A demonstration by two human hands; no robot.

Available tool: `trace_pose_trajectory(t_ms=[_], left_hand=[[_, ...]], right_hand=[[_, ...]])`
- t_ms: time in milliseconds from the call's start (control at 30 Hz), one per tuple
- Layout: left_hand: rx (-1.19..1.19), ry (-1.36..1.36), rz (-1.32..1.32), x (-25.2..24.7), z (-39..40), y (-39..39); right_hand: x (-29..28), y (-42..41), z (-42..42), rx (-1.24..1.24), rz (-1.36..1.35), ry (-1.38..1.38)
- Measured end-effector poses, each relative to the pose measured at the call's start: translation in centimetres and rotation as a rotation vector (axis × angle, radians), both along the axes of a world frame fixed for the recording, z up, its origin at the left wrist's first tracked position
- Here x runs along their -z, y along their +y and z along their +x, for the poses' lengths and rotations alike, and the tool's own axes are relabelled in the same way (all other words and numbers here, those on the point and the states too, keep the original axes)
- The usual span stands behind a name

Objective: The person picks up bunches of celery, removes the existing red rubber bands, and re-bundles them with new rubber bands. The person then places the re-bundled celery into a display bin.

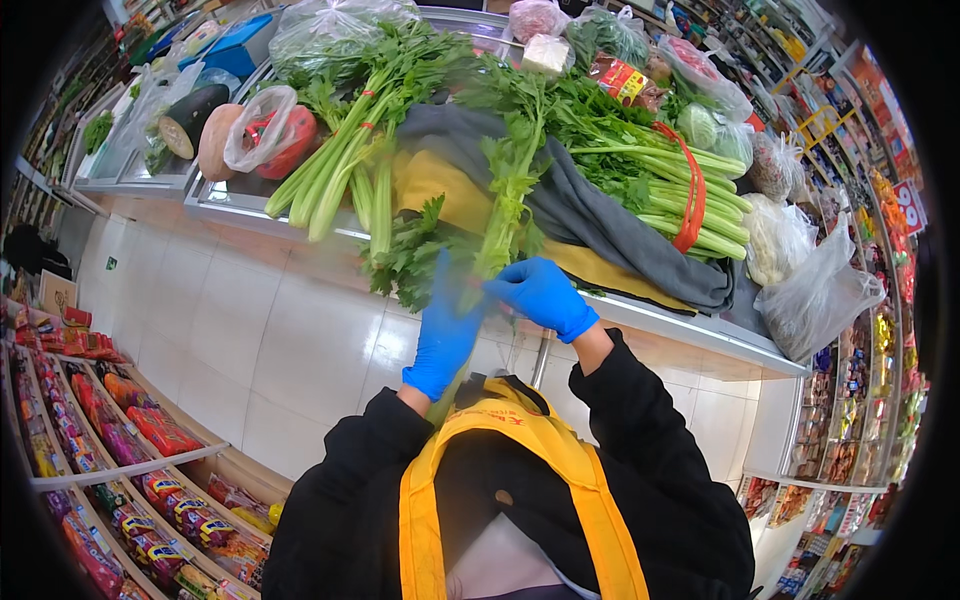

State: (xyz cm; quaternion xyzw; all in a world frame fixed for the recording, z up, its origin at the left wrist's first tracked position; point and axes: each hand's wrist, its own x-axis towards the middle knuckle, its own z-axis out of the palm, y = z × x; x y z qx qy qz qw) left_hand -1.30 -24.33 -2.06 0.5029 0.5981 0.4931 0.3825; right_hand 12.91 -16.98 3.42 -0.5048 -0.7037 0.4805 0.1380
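Observation:
My left hand (447,330), in a blue glove, is wrapped around a bunch of celery (504,214) held upright over the counter's front edge. The lower stalks run down past my wrist towards the apron. My right hand (546,294), also gloved in blue, has its fingertips pinched together against the same stalks. A small reddish bit shows at these fingertips, too blurred to make out. Leafy celery tops (420,255) hang beside my left hand. Behind them, a grey and yellow cloth (450,180) lies on the counter.
Celery bunches with red ties (341,165) lie left of the cloth. A larger red-banded celery bundle (675,199) rests right. Around them are a bagged red vegetable (289,139), a cut winter melon (187,124) and plastic bags (817,289). Snack shelves (142,480) stand behind me, left.

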Motion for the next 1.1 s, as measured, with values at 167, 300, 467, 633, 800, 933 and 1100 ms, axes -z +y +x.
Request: trace_pose_trajectory(t_ms=[167,300,467,633,800,933,1100], left_hand=[[-0.002,-0.039,-0.039,-2.0,0.2,-0.7],[-0.003,0.032,-0.046,-2.2,-0.1,-1.0],[-0.028,-0.26,0.023,1.4,-1.1,-0.4],[0.003,-0.492,-0.004,1.6,-1.7,0.2],[0.023,-0.205,-0.038,3.2,-1.1,0.3],[0.016,-0.191,-0.012,-0.4,0.2,0.0],[0.011,0.086,-0.023,-2.0,0.1,-0.5]], right_hand=[[0.7,0.3,-0.1,0.042,-0.054,0.036],[0.2,0.0,-0.2,0.059,-0.049,-0.011],[2.5,0.1,0.9,0.043,-0.05,-0.001],[1.8,-1.0,1.4,0.136,-0.299,0.339],[-3.1,-1.2,0.4,-0.018,-0.118,0.279],[-1.4,0.1,0.3,-0.002,-0.066,0.221],[0.2,0.4,0.5,0.003,-0.076,0.157]])
